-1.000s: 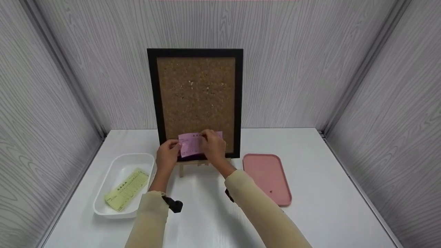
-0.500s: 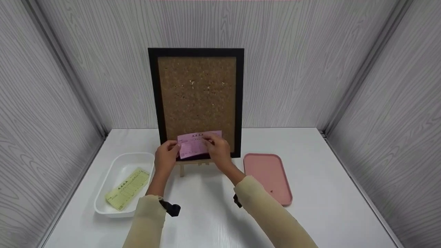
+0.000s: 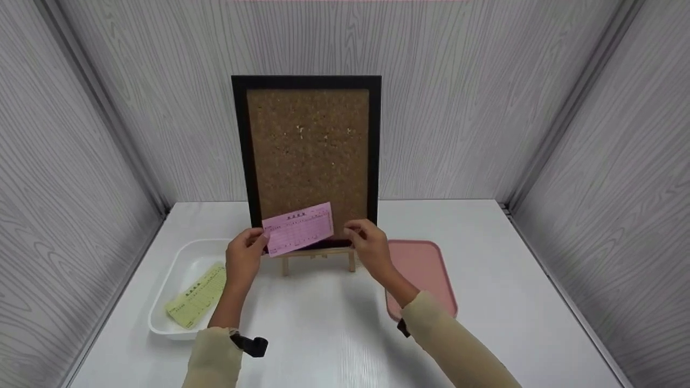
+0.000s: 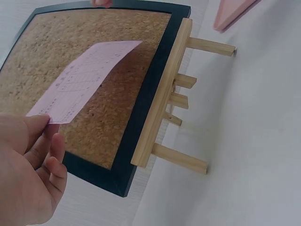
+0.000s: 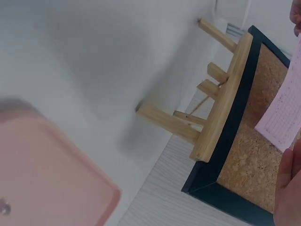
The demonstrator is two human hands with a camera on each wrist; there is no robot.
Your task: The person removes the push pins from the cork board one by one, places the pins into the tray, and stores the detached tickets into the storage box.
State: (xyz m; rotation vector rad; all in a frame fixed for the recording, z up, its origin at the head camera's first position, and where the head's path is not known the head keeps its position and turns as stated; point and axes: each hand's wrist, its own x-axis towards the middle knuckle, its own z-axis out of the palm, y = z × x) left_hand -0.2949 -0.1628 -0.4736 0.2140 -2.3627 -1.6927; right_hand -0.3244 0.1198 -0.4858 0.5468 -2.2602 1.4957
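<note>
My left hand (image 3: 243,260) pinches the left edge of a pink printed paper slip (image 3: 299,229) between thumb and fingers. The slip tilts up toward its right end, in front of the lower part of a black-framed cork board (image 3: 312,151). In the left wrist view the slip (image 4: 84,80) bends away from the cork, its far end free. To its right my right hand (image 3: 373,249) is raised with thumb and index finger close together, apart from the slip in the head view. I cannot tell whether a small thing sits between those fingertips.
The board stands on a small wooden easel (image 3: 352,261). At left a white tray (image 3: 161,315) holds a yellow printed slip (image 3: 198,296), partly behind the left arm. A pink tray (image 3: 420,258) lies at right under the right forearm; a small pin (image 5: 4,207) lies in it.
The pink slip has come away from the board, moving left and tilting with my left hand. My right hand has left the slip and moved right and down toward the pink tray.
</note>
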